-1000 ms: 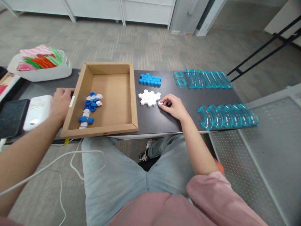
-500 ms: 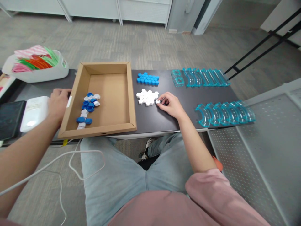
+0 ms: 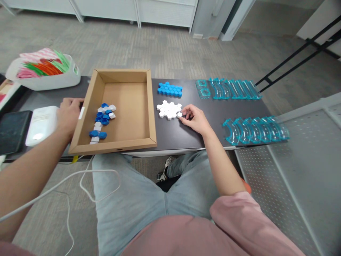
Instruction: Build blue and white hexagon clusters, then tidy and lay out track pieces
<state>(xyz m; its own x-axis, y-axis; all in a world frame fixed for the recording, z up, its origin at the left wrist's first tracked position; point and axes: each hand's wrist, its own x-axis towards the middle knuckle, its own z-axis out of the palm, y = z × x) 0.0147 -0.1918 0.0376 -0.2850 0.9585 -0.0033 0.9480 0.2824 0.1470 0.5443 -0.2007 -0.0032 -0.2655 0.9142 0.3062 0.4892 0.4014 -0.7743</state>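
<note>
In the head view, my right hand has its thumb and index finger closed on a small white hexagonal tile. That tile lies at the right edge of a flat cluster of white hexagonal tiles on the dark table. Behind it sits a cluster of blue hexagonal tiles. My left hand rests against the outer left side of a shallow cardboard box; its fingers are stretched towards the wall, with the tips partly hidden. Loose blue and white tiles lie along the box's left part.
Clear teal plastic pieces stand in a back row and a front row on the right. At the left are a white basket of colourful items, a white device and a black tablet-like object. A white cable hangs in front.
The view has shifted slightly, moving the table contents a little to the right. My right hand stays at the white tile beside the cluster; my left hand stays at the box.
</note>
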